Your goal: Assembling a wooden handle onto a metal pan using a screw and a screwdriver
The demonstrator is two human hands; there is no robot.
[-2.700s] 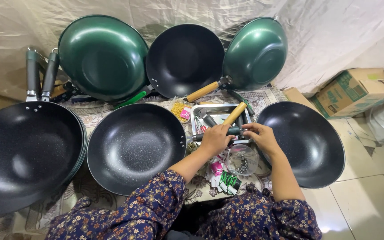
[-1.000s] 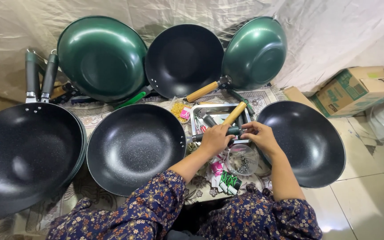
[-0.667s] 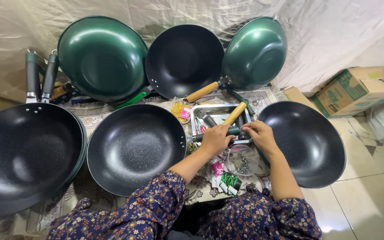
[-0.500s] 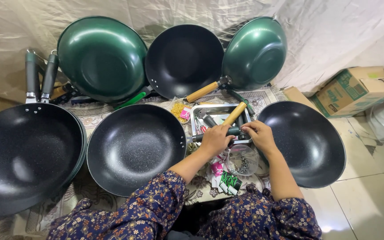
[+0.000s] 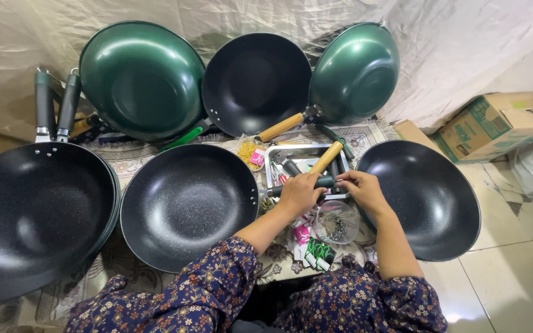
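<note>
A dark green handle (image 5: 323,182) lies crosswise between the two hands, just over the front edge of a metal tray (image 5: 271,161). The left hand (image 5: 298,193) is wrapped around its near end, fingers curled shut on it, which steadies the piece. The right hand (image 5: 361,189) meets it from the other side, fingertips pinched on the handle's far end, as one would to turn or fit something small there; what lies under those fingertips is hidden.

The handle lines up with the rim of the black wok (image 5: 187,203) to its left, and a short metal stub seems to join them, though the left hand covers the joint. The tray holds loose parts within easy reach: a wooden handle (image 5: 327,158) propped across it and grey metal pieces. A clear bowl (image 5: 335,222) of small hardware sits just below the hands, beside small green-and-white packets (image 5: 316,253).

Other woks ring the work area: a second black wok (image 5: 425,196) at the right, a stack (image 5: 32,213) at the left, and two green woks (image 5: 141,77) (image 5: 356,71) and a black one (image 5: 255,81) leaned against the draped sheet (image 5: 464,43) behind. A cardboard box (image 5: 495,123) stands on the tiled floor (image 5: 513,271) to the right.
</note>
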